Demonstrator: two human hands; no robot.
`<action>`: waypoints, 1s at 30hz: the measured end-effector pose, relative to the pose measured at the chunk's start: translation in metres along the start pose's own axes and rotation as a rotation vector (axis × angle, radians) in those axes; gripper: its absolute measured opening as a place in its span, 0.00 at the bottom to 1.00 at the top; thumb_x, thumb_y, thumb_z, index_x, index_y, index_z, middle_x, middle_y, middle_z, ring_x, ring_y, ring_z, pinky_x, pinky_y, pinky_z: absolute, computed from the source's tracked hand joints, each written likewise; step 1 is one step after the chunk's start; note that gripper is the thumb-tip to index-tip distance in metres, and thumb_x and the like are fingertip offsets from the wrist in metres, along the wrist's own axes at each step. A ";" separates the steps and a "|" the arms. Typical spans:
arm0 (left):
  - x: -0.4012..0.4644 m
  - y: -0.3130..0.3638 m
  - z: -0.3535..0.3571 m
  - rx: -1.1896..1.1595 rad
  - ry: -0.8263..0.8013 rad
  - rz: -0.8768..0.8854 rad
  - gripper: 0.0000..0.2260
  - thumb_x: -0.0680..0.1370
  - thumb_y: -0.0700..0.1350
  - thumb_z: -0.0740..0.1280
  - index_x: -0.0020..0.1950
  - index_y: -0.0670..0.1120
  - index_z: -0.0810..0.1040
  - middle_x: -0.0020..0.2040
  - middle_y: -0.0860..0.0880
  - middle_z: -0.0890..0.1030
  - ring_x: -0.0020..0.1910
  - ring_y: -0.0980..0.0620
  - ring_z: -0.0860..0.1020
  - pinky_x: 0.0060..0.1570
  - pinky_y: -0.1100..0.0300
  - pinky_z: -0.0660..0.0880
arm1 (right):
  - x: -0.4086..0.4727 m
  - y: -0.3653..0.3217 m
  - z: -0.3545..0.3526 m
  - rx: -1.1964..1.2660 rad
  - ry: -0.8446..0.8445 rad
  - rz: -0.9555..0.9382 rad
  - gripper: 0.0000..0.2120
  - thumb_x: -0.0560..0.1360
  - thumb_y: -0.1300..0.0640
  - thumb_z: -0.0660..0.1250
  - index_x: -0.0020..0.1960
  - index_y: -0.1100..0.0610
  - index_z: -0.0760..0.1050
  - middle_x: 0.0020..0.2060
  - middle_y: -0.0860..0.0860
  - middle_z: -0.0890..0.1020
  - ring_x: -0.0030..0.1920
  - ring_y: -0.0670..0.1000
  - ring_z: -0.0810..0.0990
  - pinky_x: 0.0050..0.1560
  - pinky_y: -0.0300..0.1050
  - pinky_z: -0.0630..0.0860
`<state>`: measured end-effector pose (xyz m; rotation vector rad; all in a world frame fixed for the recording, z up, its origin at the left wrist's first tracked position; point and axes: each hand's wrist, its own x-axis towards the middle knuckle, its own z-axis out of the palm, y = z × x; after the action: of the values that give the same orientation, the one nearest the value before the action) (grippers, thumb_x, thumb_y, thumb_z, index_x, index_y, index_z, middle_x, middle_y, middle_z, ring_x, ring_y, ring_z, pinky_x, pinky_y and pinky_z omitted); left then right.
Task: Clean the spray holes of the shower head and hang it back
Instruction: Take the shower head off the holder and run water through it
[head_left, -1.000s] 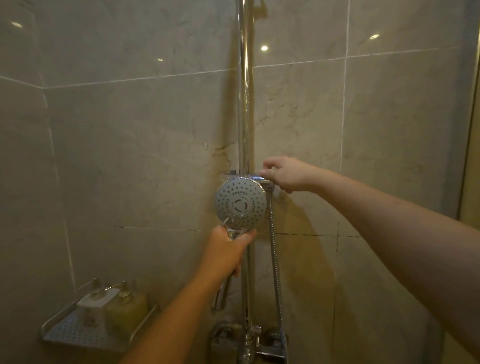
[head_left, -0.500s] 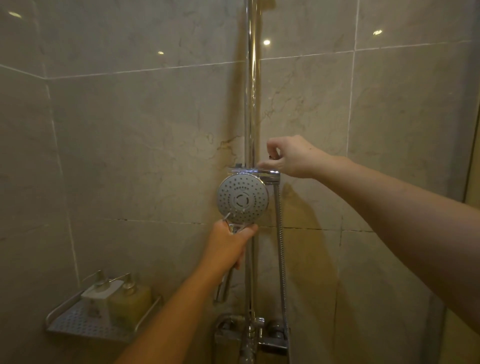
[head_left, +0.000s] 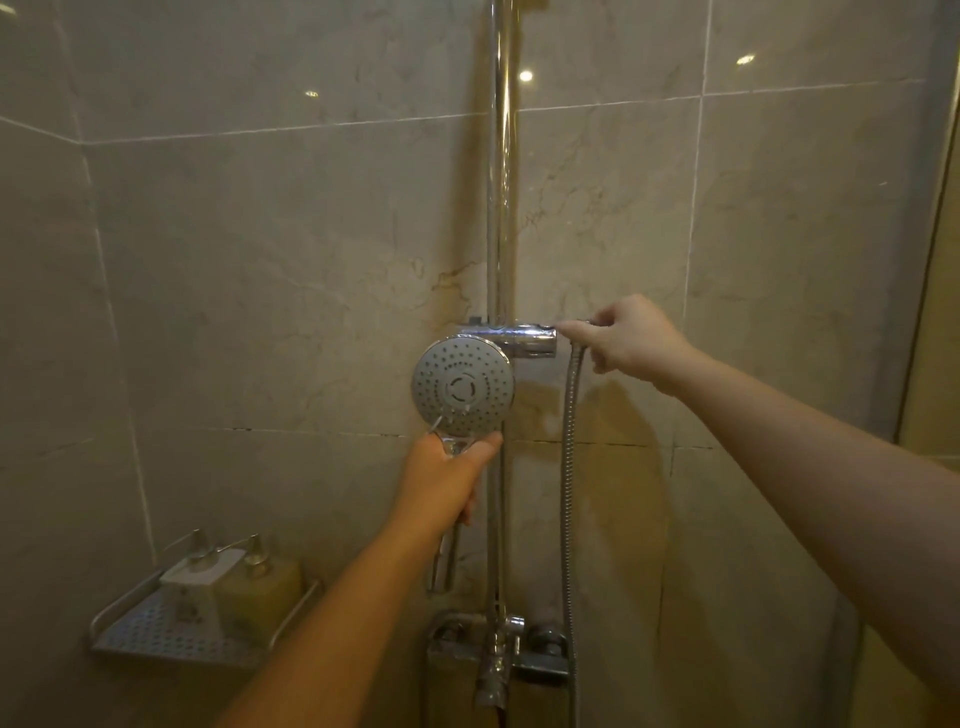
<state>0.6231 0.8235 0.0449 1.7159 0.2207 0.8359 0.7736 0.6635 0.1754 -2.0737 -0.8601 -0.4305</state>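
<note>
My left hand (head_left: 444, 475) is wrapped tight around the handle of the shower head (head_left: 463, 385), just below the round face. Head's spray face points back at me, holes visible, sitting just left of the rail (head_left: 500, 208) and touching or nearly touching the underside of the holder (head_left: 522, 339) — can't tell which. My right hand (head_left: 631, 335) is at the holder's right end, fingers curled, index and thumb pinched on the end of it or on the hose tip there; can't tell which exactly. Hose (head_left: 569, 467) hangs down from just under my right hand, right of the rail, running to the mixer (head_left: 498, 649) at the rail's base. Hands are apart, one on each side of the rail. Shelf (head_left: 156, 634) sits low, well left of the rail, with two pump bottles (head_left: 257, 592) on it.
</note>
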 end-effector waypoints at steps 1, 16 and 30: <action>-0.001 -0.002 -0.001 -0.014 0.008 -0.009 0.10 0.79 0.48 0.71 0.41 0.47 0.75 0.27 0.43 0.72 0.22 0.50 0.70 0.23 0.58 0.71 | -0.008 0.006 0.005 0.067 0.011 -0.003 0.26 0.75 0.41 0.69 0.45 0.66 0.81 0.29 0.52 0.79 0.25 0.43 0.80 0.35 0.43 0.77; -0.050 -0.058 -0.053 -0.286 0.315 -0.178 0.18 0.76 0.55 0.73 0.56 0.44 0.74 0.24 0.50 0.69 0.21 0.50 0.67 0.23 0.58 0.67 | -0.244 0.025 0.169 0.503 -0.410 0.100 0.15 0.80 0.44 0.62 0.41 0.53 0.71 0.30 0.43 0.71 0.32 0.42 0.70 0.38 0.42 0.69; -0.104 -0.082 -0.105 -0.705 0.763 -0.317 0.19 0.78 0.51 0.72 0.34 0.48 0.66 0.24 0.52 0.62 0.20 0.55 0.61 0.20 0.63 0.61 | -0.289 -0.015 0.248 0.287 -0.636 -0.015 0.10 0.78 0.51 0.61 0.39 0.51 0.67 0.34 0.49 0.77 0.34 0.51 0.77 0.37 0.54 0.74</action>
<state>0.5037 0.8744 -0.0629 0.6343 0.6089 1.1259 0.5580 0.7465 -0.1277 -1.9446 -1.2187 0.3578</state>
